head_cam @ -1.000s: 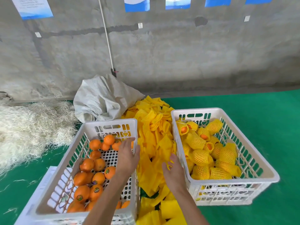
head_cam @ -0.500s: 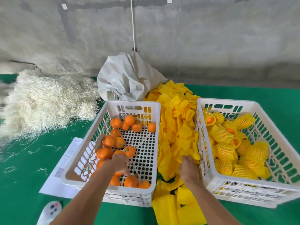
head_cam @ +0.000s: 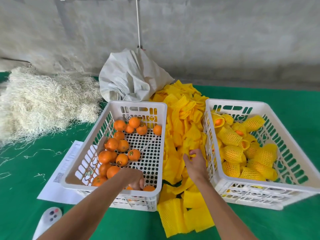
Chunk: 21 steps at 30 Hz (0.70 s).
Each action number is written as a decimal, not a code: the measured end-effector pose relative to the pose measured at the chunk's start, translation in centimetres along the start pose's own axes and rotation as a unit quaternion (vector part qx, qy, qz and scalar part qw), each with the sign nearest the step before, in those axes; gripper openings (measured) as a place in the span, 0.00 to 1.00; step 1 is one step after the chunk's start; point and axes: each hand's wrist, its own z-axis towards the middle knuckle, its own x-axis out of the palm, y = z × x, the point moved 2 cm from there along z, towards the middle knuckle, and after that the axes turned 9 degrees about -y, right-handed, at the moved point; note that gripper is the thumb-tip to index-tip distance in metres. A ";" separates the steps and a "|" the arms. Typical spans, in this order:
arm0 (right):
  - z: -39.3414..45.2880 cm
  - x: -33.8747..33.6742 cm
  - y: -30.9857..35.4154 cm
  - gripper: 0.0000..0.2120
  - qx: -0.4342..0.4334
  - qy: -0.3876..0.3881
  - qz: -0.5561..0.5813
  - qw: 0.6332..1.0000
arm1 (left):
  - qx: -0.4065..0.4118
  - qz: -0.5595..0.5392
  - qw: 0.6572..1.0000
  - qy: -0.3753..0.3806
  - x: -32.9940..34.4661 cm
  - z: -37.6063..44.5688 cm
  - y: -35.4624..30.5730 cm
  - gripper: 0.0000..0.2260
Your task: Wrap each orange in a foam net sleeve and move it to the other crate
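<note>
Several bare oranges [head_cam: 110,144] lie in the white left crate [head_cam: 136,104]. My left hand [head_cam: 134,179] reaches into that crate's near end, its fingers curled down over an orange [head_cam: 129,188] that is mostly hidden beneath them. A pile of yellow foam net sleeves [head_cam: 181,118] fills the gap between the crates. My right hand [head_cam: 195,163] is in this pile and pinches one foam sleeve [head_cam: 189,147] at its fingertips. The white right crate [head_cam: 237,103] holds several wrapped oranges [head_cam: 232,153].
A crumpled white sack [head_cam: 131,77] stands behind the crates against the concrete wall. A heap of pale straw [head_cam: 43,101] lies at the left. A printed paper sheet [head_cam: 69,161] and a small white remote [head_cam: 50,217] rest on the green mat [head_cam: 285,222].
My left hand has drawn back to the left crate's near end and curled over an orange. My right hand has closed its fingers on a sleeve in the pile. The view has tilted down.
</note>
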 end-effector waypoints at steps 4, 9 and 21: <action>-0.2 -0.5 0.7 0.11 0.015 0.005 0.051 0.999 | -0.003 -0.050 0.997 -0.059 -0.3 -0.1 0.9 0.22; 0.2 -2.4 1.8 0.14 0.006 0.003 0.060 0.998 | -0.034 -0.227 0.953 -0.197 -1.9 -0.8 3.1 0.19; -0.8 -4.5 7.0 0.11 0.082 0.074 0.374 0.921 | 0.080 -0.741 0.503 -0.437 -10.2 -5.5 -2.1 0.25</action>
